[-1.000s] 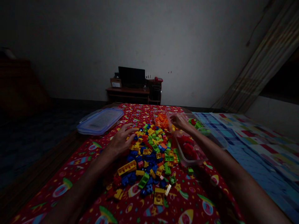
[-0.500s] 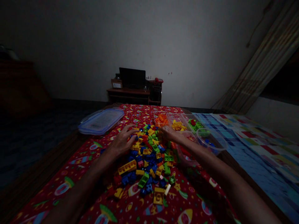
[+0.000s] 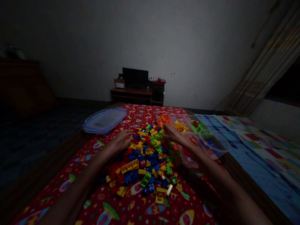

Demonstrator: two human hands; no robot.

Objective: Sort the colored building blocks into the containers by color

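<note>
In the head view, the left hand lies on the left side of the brick pile, its fingers spread flat over the pieces. The right hand is at the far side of the pile, just beside the yellow tray. The room is dark, so I cannot tell if its fingers pinch a brick. The pile sits on the red cloth covering the desk. I think the right forearm, near the round bowl, could push it off the edge.

Weak light is reaching only the bricks around the fingers; beyond them everything is sinking into darkness.
</note>
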